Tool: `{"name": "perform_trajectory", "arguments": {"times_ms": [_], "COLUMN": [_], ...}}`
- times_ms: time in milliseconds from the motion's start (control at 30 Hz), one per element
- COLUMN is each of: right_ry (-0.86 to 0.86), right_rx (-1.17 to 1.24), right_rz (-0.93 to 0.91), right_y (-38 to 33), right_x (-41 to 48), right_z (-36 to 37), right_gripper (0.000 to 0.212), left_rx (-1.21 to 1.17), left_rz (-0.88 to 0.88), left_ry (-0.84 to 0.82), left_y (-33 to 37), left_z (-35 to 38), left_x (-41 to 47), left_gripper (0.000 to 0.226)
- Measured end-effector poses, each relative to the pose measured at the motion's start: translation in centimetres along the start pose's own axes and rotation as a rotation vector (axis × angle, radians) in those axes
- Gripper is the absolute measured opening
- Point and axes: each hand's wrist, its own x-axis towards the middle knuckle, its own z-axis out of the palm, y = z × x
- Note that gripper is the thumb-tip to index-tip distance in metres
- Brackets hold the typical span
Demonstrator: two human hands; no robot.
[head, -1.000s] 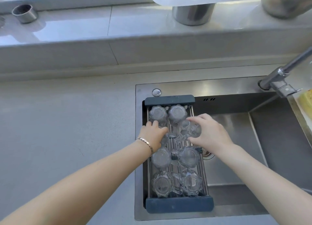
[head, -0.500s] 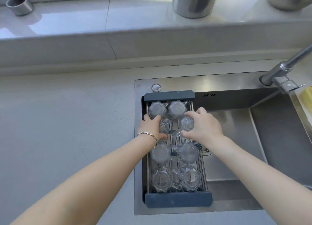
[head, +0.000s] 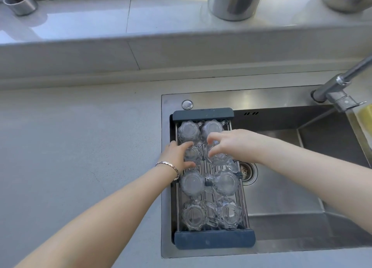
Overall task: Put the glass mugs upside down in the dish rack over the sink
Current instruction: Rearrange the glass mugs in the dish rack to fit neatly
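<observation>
A dish rack (head: 214, 241) with dark blue end bars spans the left side of the steel sink (head: 281, 197). Several clear glass mugs stand upside down in it in two columns. My left hand (head: 177, 155) grips a mug (head: 192, 154) in the second row, left column. My right hand (head: 233, 145) holds the mug (head: 218, 157) beside it in the right column. Both mugs rest low on the rack bars. Two mugs (head: 189, 130) sit behind them and several more mugs (head: 192, 183) stand in front.
A grey counter (head: 80, 147) stretches left of the sink. A chrome faucet (head: 340, 86) reaches in from the right, with a yellow sponge (head: 365, 117) below it. On the raised ledge stand a small metal cup (head: 20, 2) and a metal canister (head: 233, 5). The drain (head: 246, 170) lies right of the rack.
Both hands have moved closer together over the second row. The right hand's mug has come down from a tilt onto the rack, next to the left hand's mug.
</observation>
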Motion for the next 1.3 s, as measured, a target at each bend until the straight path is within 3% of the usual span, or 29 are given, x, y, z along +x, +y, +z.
{"name": "perform_trajectory", "arguments": {"times_ms": [200, 367, 467, 567, 700, 800, 967, 1133, 1300], "right_ry": [-0.106, 0.021, 0.255, 0.245, 0.298, 0.325, 0.389, 0.134, 0.072], "right_rx": [0.121, 0.453, 0.693, 0.723, 0.705, 0.707, 0.532, 0.401, 0.485], "right_rz": [0.081, 0.189, 0.471, 0.775, 0.866, 0.800, 0.538, 0.201, 0.132], "right_y": [0.0, 0.3, -1.3, -3.2, -3.7, -3.5, -3.1, -1.0, -0.1], "right_x": [1.4, 2.0, 2.1, 3.1, 3.9, 3.4, 0.0, 0.2, 2.1], "right_z": [3.2, 5.7, 7.2, 8.3, 8.4, 6.9, 3.8, 3.9, 6.0], "right_gripper": [0.050, 0.071, 0.072, 0.091, 0.079, 0.071, 0.068, 0.070, 0.068], "left_rx": [0.001, 0.008, 0.003, 0.010, 0.015, 0.023, 0.023, 0.021, 0.014], "left_rz": [0.007, 0.010, 0.012, 0.010, 0.004, 0.003, 0.006, 0.003, 0.002], "left_ry": [0.010, 0.018, 0.019, 0.019, 0.016, 0.012, 0.011, 0.015, 0.013], "left_y": [-0.1, -0.1, -0.1, 0.0, 0.1, 0.2, 0.3, 0.2, 0.2], "left_z": [0.3, 0.5, 0.5, 0.4, 0.3, 0.3, 0.2, 0.3, 0.4], "left_x": [-0.1, 0.0, 0.0, 0.1, 0.0, 0.0, 0.1, 0.0, 0.1], "left_gripper": [0.071, 0.071, 0.071, 0.071, 0.072, 0.071, 0.071, 0.071, 0.071]}}
